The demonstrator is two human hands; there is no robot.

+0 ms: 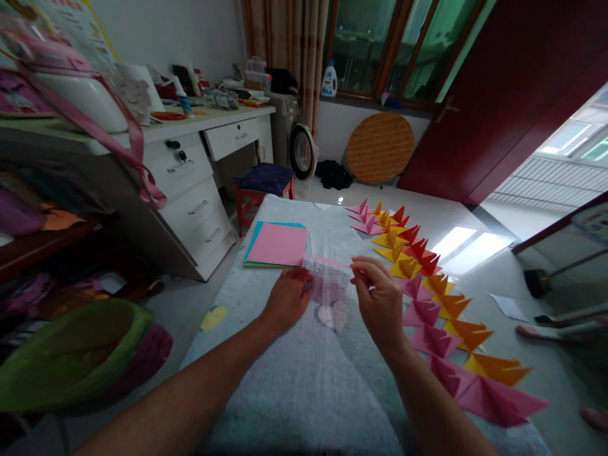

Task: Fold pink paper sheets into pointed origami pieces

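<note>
A pink sheet of paper is held between my two hands, seen almost edge-on, over a table covered with a pale cloth. My left hand pinches the sheet's near left corner. My right hand pinches its right edge with closed fingers. A stack of coloured paper, pink on top, lies just beyond my left hand. Along the table's right side runs a row of several folded paper pieces in pink, yellow, orange and red.
A white desk with drawers stands to the left, cluttered on top. A red stool sits past the table's far end. A green bag lies at the lower left. A broom rests on the floor at right.
</note>
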